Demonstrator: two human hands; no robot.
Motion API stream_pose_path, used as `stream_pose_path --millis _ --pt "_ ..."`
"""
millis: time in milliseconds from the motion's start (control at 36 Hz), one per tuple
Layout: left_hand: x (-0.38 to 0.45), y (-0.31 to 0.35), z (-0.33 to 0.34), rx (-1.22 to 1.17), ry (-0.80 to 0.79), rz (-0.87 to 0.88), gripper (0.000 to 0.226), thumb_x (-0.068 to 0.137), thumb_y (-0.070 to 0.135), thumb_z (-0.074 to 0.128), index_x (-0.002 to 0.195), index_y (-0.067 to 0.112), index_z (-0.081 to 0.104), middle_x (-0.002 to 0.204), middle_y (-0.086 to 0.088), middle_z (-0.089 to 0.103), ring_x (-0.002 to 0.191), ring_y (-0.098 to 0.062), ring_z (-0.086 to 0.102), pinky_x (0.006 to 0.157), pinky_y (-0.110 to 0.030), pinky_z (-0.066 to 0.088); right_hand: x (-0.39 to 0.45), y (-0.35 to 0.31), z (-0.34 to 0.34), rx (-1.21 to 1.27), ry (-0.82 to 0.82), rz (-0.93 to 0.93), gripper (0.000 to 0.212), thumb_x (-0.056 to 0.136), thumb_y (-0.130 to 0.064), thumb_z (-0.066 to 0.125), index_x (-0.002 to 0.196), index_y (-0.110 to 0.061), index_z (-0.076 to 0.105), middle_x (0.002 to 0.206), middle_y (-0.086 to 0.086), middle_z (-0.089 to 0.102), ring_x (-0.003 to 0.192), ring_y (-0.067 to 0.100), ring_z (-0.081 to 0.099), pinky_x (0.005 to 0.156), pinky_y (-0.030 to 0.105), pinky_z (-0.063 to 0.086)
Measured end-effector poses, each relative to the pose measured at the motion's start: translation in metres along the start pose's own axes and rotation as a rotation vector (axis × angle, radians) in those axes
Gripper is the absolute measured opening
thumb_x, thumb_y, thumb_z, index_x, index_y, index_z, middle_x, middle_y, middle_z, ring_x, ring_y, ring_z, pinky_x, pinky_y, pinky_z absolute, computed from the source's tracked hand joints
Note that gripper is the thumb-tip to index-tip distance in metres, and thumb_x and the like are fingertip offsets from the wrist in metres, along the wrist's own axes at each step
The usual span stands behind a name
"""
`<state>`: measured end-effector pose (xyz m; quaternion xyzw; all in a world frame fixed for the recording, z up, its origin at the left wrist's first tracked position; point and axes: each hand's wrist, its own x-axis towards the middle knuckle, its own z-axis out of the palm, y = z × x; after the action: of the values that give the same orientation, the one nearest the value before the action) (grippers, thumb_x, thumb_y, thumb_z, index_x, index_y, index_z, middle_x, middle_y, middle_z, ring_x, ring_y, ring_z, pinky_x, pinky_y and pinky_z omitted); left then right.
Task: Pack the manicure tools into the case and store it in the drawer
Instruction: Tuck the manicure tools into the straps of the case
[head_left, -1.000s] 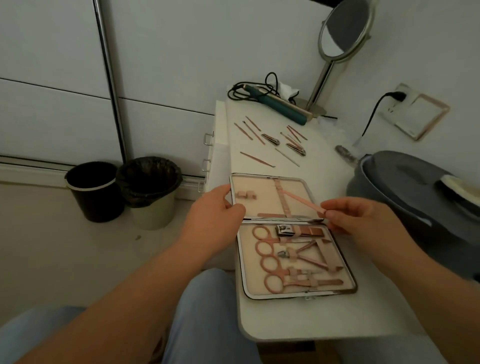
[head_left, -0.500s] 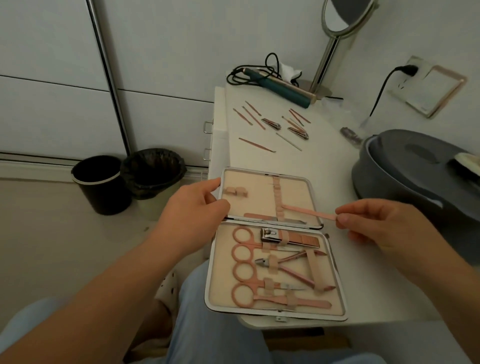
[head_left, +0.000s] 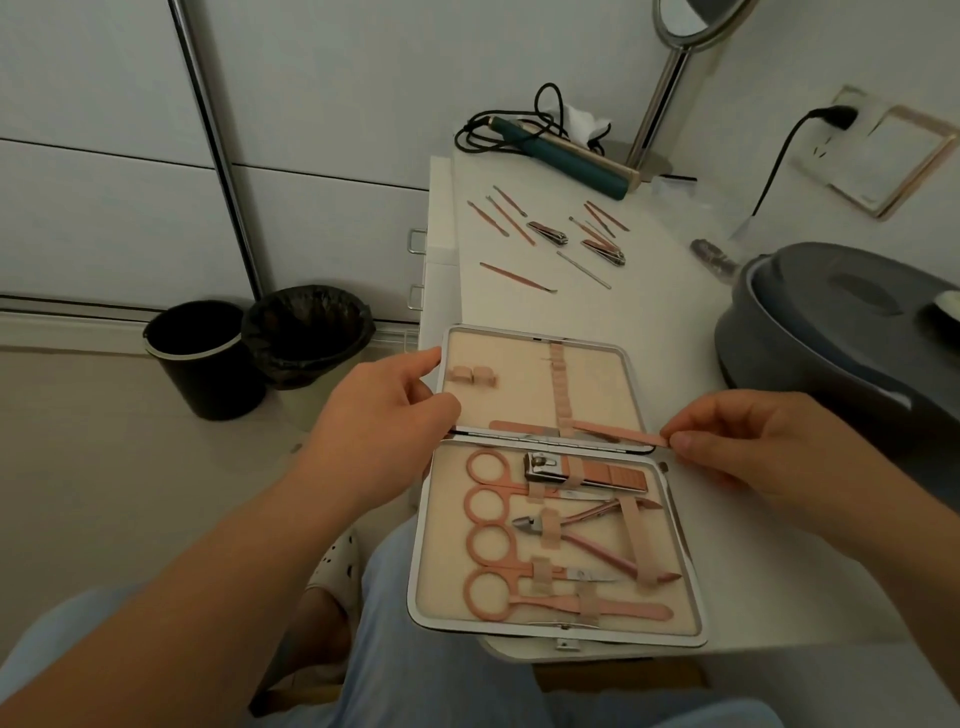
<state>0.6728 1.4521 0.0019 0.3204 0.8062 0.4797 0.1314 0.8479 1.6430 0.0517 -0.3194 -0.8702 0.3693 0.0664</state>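
The open manicure case (head_left: 675, 530) lies at the near end of the white table (head_left: 675, 322), its front overhanging my lap. The lower half holds pink scissors, a clipper and nippers under straps. My left hand (head_left: 384, 415) grips the left edge of the upper half. My right hand (head_left: 748, 447) pinches the end of a flat pink nail file (head_left: 618, 434), which lies across the hinge with its far end under the centre strap. Several loose pink tools (head_left: 519, 278) and two clippers (head_left: 548, 232) lie further back on the table.
A grey lidded tub (head_left: 841, 332) stands on the right of the table. A teal hair iron (head_left: 566, 166) with its cord and a mirror stand (head_left: 665, 88) are at the back. Drawer handles (head_left: 415, 241) show on the table's left side. Two bins (head_left: 249, 348) stand on the floor.
The case has come nearer to me, with its front edge now over my lap. The nail file has dropped lower, close to the hinge, still pinched in my right hand.
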Motion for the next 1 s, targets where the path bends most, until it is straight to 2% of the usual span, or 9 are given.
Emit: stream_pose_path --millis 111,194,306,444,611,722,833,917,1000 --pt "-0.002 -0.002 0.001 0.027 0.013 0.008 0.054 0.079 0.023 0.049 0.132 0.032 0.044 0.056 0.016 0.057 0.055 0.005 0.054 0.055 -0.019 0.038 0.007 -0.002 0.002 0.027 -0.015 -0.019 0.017 0.079 -0.022 0.066 0.066 -0.032 0.07 0.065 -0.009 0.069 0.052 -0.004 0.057 0.043 0.005 0.042" --pt "-0.002 -0.001 0.002 0.068 0.02 0.013 0.054 0.079 0.03 0.049 0.132 0.036 0.041 0.093 0.016 0.06 0.074 -0.002 0.058 0.067 -0.026 0.049 0.013 -0.003 0.004 0.031 -0.006 -0.039 0.01 0.079 -0.024 0.067 0.071 -0.031 0.069 0.061 -0.01 0.067 0.049 -0.002 0.056 0.042 0.005 0.041" --pt "-0.004 0.003 0.001 0.141 0.093 0.068 0.059 0.078 0.033 0.055 0.134 0.034 0.036 0.119 0.016 0.042 0.1 0.001 0.046 0.082 -0.021 0.036 0.016 -0.002 0.007 0.001 0.003 -0.062 0.01 0.079 -0.026 0.067 0.073 -0.035 0.069 0.065 -0.008 0.068 0.05 0.002 0.057 0.045 0.008 0.044" --pt "-0.012 0.025 0.001 0.323 -0.002 0.34 0.04 0.078 0.045 0.05 0.116 0.032 0.055 0.112 0.019 0.046 0.103 0.005 0.037 0.093 -0.022 0.033 0.017 -0.004 0.012 -0.135 0.058 -0.131 0.025 0.082 -0.024 0.063 0.066 -0.043 0.064 0.077 -0.01 0.062 0.071 0.006 0.057 0.055 0.012 0.039" --pt "-0.016 0.024 0.006 0.463 -0.089 0.386 0.036 0.084 0.05 0.043 0.118 0.042 0.051 0.123 0.024 0.044 0.117 0.006 0.029 0.106 -0.028 0.008 0.019 -0.007 0.016 -0.22 0.04 -0.224 0.021 0.082 -0.026 0.063 0.07 -0.043 0.061 0.09 -0.019 0.051 0.08 -0.009 0.047 0.058 0.006 0.041" --pt "-0.017 0.021 0.007 0.395 -0.102 0.396 0.033 0.086 0.047 0.044 0.117 0.039 0.054 0.125 0.02 0.045 0.115 0.006 0.028 0.102 -0.023 0.022 0.02 -0.007 0.017 -0.261 0.044 -0.278 0.021 0.081 -0.026 0.064 0.07 -0.043 0.062 0.094 -0.022 0.05 0.093 -0.004 0.048 0.06 0.009 0.041" --pt "-0.016 0.02 0.009 0.355 -0.106 0.393 0.036 0.086 0.045 0.045 0.121 0.038 0.052 0.123 0.02 0.044 0.114 0.007 0.025 0.095 -0.013 0.022 0.02 -0.009 0.015 -0.346 0.052 -0.36 0.024 0.079 -0.026 0.065 0.07 -0.047 0.059 0.092 -0.024 0.05 0.096 -0.009 0.045 0.067 0.008 0.039" --pt "-0.016 0.019 0.009 0.362 -0.116 0.392 0.035 0.087 0.046 0.044 0.119 0.039 0.054 0.123 0.02 0.042 0.114 0.006 0.026 0.094 -0.015 0.026 0.018 -0.012 0.013 -0.42 0.035 -0.415 0.024 0.079 -0.031 0.064 0.07 -0.052 0.055 0.09 -0.027 0.051 0.097 -0.003 0.045 0.082 0.018 0.038" --pt "-0.017 0.019 0.008 0.37 -0.129 0.391 0.035 0.087 0.048 0.042 0.119 0.04 0.052 0.123 0.022 0.041 0.114 0.007 0.026 0.093 -0.017 0.029 0.016 -0.014 0.011 -0.443 0.031 -0.436 0.018 0.076 -0.037 0.064 0.071 -0.052 0.056 0.086 -0.028 0.053 0.095 -0.005 0.045 0.084 0.023 0.039"
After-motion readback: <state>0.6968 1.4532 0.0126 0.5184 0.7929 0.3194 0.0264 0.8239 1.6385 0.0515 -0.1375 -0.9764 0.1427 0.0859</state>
